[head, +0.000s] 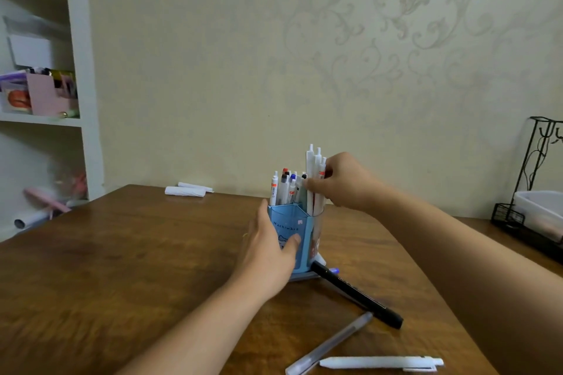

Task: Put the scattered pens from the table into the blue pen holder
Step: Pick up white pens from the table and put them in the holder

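The left hand, fingers spread, wraps the blue hexagonal plastic pen holder on the brown wooden table. Above it, the right hand pinches a bunch of white pens standing in the holder. Below that hand lie 3 loose pens: a black marker, a frosted clear pen and a white click pen.

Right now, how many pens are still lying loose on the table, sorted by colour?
Black marker pen: 1
Translucent grey capped pen: 1
White click pen: 1
Blue-tipped pen, mostly hidden behind the blue pen holder: 1
Total: 4 loose on the table
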